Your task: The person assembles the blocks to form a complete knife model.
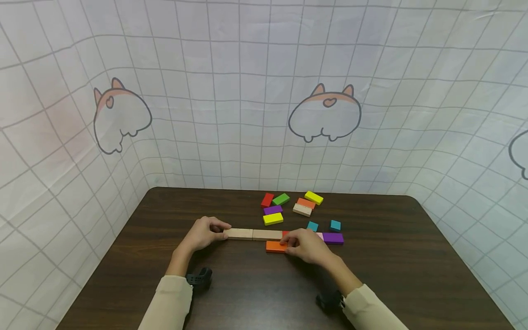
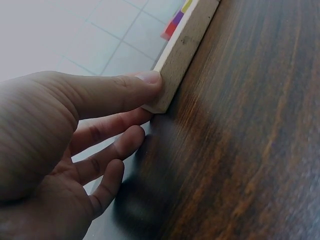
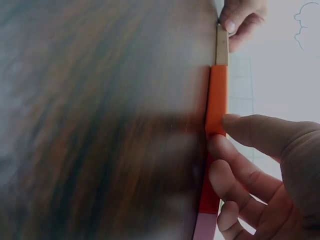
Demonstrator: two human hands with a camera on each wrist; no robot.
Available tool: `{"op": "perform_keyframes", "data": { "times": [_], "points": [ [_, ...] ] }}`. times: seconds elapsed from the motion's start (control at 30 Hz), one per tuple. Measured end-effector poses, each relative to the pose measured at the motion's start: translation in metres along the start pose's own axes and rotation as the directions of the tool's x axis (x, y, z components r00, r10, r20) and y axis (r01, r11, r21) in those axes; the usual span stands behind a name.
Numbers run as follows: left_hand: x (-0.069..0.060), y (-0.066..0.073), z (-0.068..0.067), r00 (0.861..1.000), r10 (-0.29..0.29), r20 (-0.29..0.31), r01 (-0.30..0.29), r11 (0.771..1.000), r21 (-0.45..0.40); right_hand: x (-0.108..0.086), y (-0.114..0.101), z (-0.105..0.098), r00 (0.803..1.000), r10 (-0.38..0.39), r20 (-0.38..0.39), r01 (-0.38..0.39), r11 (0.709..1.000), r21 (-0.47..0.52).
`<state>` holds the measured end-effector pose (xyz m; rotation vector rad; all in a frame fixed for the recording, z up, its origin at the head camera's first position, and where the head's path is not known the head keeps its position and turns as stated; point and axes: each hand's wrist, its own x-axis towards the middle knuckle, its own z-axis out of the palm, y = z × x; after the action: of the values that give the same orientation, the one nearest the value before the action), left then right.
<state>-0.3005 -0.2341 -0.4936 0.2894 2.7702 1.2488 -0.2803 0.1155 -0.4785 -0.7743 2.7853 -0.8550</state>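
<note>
Plain wooden blocks (image 1: pixel 240 234), a red block (image 3: pixel 209 187), a pink block (image 3: pixel 205 226) and a purple block (image 1: pixel 333 238) lie end to end in a row across the dark table. At the row's left end, my left hand (image 1: pixel 202 236) pinches the outermost plain block, its thumb against the side in the left wrist view. My right hand (image 1: pixel 308 247) pinches an orange block (image 1: pixel 274 246) near its right end, on the near side of the row. That hand hides part of the row behind it in the head view.
Behind the row lie two small blue blocks (image 1: pixel 335 225) and loose blocks: yellow (image 1: pixel 273 219), purple (image 1: pixel 272 210), red (image 1: pixel 267 200), green (image 1: pixel 281 199), orange (image 1: pixel 306 203) and plain (image 1: pixel 302 210). Another yellow block (image 1: pixel 314 198) sits near the table's back edge. A checked curtain (image 1: pixel 231 114) surrounds the table.
</note>
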Motion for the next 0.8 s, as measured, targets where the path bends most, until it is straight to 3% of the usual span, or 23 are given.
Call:
{"op": "perform_keyframes", "data": {
  "times": [0.8],
  "points": [
    [0.000,0.000,0.001,1.000,-0.006,-0.005,0.006,1.000,0.006,0.013,-0.005,0.005,0.999,0.039,0.009,-0.039,0.999,-0.008]
  ]
}}
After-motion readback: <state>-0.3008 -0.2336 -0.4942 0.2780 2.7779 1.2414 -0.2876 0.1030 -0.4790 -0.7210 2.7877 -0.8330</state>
